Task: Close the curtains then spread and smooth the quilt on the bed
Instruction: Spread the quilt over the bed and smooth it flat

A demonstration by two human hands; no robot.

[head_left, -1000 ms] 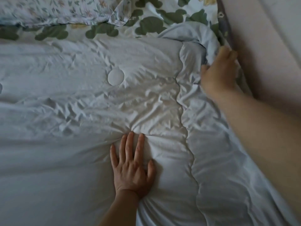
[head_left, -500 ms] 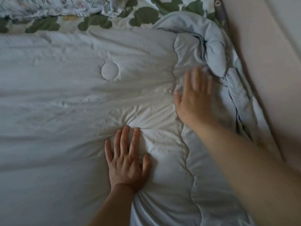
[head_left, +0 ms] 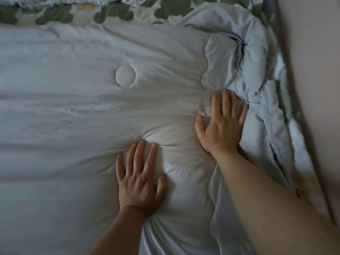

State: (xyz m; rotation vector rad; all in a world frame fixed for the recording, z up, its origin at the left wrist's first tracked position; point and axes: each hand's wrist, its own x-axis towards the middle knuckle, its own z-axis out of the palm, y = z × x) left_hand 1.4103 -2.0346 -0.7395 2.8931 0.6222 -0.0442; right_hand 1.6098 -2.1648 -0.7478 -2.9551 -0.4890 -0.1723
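Smoothing step. Left hand (head_left: 140,178) and right hand (head_left: 221,126) lie flat, fingers straight, pressing the quilt (head_left: 73,111) spread over the bed. Its right edge, apparently bunched against the wall (head_left: 312,89), likely needs pulling out next.

I saw the quilt (head_left: 73,126) run out past the left and bottom edges; the leaf-print sheet (head_left: 114,13) was cut off at the top. Both palms, of the left hand (head_left: 141,183) and the right hand (head_left: 222,126), lay hidden against the cloth; the grey strip (head_left: 274,19) at far right was too blurred to read.
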